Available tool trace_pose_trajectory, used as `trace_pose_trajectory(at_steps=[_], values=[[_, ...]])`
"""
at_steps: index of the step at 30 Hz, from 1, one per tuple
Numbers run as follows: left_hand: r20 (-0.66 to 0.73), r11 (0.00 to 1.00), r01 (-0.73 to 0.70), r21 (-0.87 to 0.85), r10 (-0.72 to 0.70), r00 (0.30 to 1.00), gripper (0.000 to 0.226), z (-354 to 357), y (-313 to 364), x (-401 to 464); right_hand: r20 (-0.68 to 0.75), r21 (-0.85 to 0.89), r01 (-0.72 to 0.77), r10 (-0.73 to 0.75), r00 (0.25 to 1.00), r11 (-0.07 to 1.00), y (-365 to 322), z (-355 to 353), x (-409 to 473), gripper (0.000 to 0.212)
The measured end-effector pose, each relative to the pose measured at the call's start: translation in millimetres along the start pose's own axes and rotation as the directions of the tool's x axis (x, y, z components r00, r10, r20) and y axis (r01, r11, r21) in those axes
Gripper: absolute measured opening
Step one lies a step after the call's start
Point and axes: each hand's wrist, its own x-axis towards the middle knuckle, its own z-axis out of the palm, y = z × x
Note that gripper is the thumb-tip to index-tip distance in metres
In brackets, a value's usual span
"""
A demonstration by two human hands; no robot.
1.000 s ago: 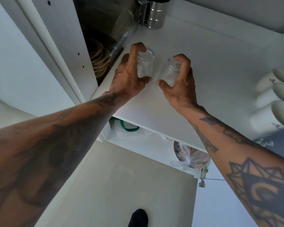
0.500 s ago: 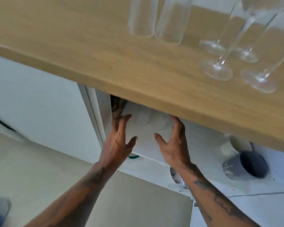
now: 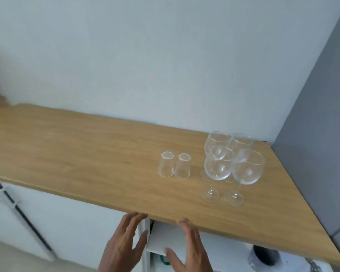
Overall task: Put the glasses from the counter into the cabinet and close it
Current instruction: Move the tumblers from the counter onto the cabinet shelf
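On the wooden counter (image 3: pixel 77 146) two small clear tumblers (image 3: pixel 174 167) stand upside down side by side. To their right several clear wine glasses (image 3: pixel 233 165) stand upright in a cluster near the corner. My left hand (image 3: pixel 124 246) and my right hand (image 3: pixel 188 250) are below the counter's front edge, both empty with fingers spread. They hang in front of the open cabinet's white shelf (image 3: pixel 159 240). The glasses placed on that shelf are hidden under the counter.
A grey tall panel (image 3: pixel 318 134) closes off the right side. A grey mug (image 3: pixel 263 258) lies on the shelf at lower right. A white cabinet front with a long handle (image 3: pixel 18 211) is at the left. The pale wall rises behind the counter.
My hands have let go of two ribbed glasses on the cabinet shelf and pulled back out. My view has risen from inside the cabinet to above the counter.
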Motion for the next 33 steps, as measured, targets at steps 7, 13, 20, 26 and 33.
trace_pose_trajectory(at_steps=[7,13,20,26,33], values=[[-0.106,0.995,-0.084,0.046,0.089,0.990,0.049,-4,29,123,-0.223,-0.096,0.069,-0.089,0.971,0.993,-27,-31,134,0.059],[-0.109,0.999,-0.028,-0.031,0.024,0.994,0.067,63,0,202,-0.314,-0.067,-0.124,0.097,0.944,0.990,31,-5,220,0.063],[-0.125,0.988,-0.021,-0.152,0.002,0.992,0.061,115,-37,234,-0.300,-0.093,0.002,-0.030,0.953,0.996,98,14,255,0.062],[-0.210,0.980,-0.071,-0.186,0.031,0.977,0.059,121,-44,232,-0.316,-0.120,0.114,-0.146,0.937,0.986,113,18,258,0.063],[-0.220,0.970,-0.036,-0.242,-0.019,0.975,0.058,98,-35,202,-0.298,-0.130,0.143,-0.176,0.938,0.981,90,10,229,0.058]])
